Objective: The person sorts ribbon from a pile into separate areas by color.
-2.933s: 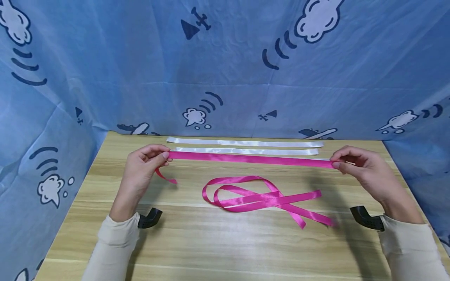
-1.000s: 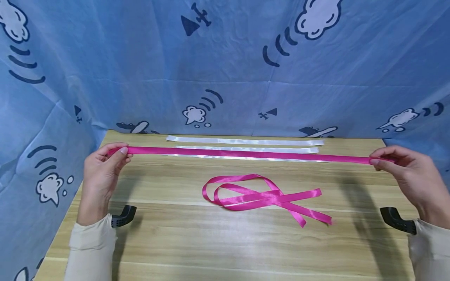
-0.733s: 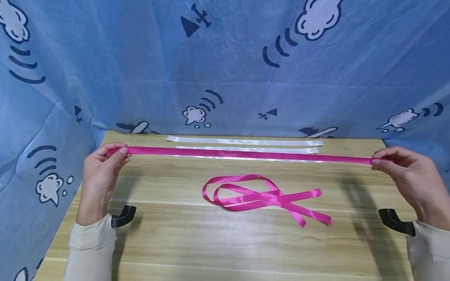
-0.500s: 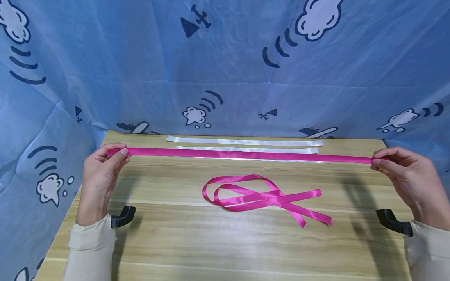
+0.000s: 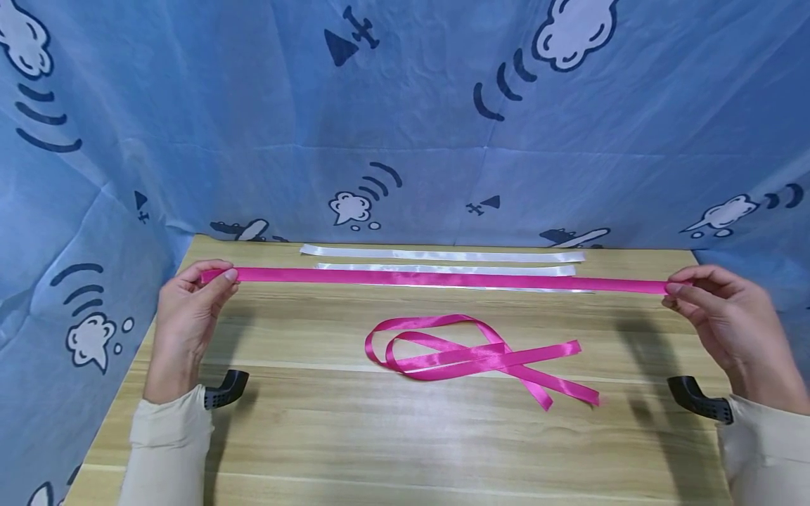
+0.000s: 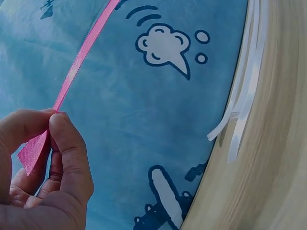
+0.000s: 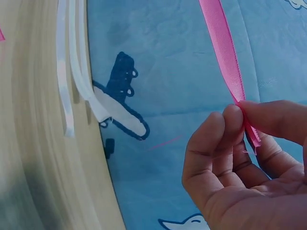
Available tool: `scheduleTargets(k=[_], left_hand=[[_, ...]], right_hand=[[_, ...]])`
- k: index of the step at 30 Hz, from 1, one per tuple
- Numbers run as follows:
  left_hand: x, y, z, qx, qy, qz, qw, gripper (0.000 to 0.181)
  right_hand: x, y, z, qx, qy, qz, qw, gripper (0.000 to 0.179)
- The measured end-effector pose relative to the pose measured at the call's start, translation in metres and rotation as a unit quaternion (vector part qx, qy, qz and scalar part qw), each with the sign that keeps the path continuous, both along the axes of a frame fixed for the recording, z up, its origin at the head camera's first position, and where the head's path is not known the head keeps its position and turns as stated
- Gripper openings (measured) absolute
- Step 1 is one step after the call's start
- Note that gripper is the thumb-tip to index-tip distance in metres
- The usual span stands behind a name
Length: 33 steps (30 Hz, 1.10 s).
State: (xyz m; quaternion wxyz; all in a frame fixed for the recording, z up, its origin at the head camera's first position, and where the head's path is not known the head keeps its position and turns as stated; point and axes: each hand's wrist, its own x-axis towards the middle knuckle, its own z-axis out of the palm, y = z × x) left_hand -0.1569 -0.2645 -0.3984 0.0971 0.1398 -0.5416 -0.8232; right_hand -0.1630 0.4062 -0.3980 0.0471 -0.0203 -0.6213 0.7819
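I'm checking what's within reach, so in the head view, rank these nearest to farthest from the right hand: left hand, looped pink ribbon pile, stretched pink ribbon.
1. Stretched pink ribbon: pinched by the right hand, running leftward.
2. Looped pink ribbon pile: middle of the table, to that hand's left.
3. Left hand: far left side.

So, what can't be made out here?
Nearest white ribbon: mostly covered by the held pink ribbon, head view.
Loose pink ribbon: crossings obscure how many pieces, head view.
Pink sliver, right wrist view: cut off by the left edge.
Left sleeve, head view: bottom edge cuts it.
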Motion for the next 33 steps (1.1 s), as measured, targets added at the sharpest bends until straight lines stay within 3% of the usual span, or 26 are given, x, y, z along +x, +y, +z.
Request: scheduleTargets(k=[7,14,21,26,33], left_hand=[[-0.005,0.001,-0.009,-0.033,-0.053,-0.004,0.998,0.015],[-0.011,0.001,-0.018,-0.08,-0.072,-0.019,0.994,0.019],[-0.017,0.005,-0.027,-0.102,-0.084,-0.038,0.9905,0.021],[-0.021,0.008,-0.037,-0.117,-0.098,-0.05,0.987,0.025],[-0.029,0.009,-0.048,-0.14,-0.11,-0.051,0.9827,0.025]], right_hand=[[-0.002,0.002,-0.005,-0.008,-0.028,0.0,0.9996,0.014],[-0.006,-0.002,-0.012,0.03,-0.055,-0.011,0.998,0.016],[-0.012,-0.001,-0.019,0.037,-0.112,-0.002,0.9931,0.021],[-0.018,-0.001,-0.029,0.07,-0.13,0.006,0.9891,0.025],[-0.027,-0.003,-0.042,0.137,-0.17,-0.003,0.9759,0.025]])
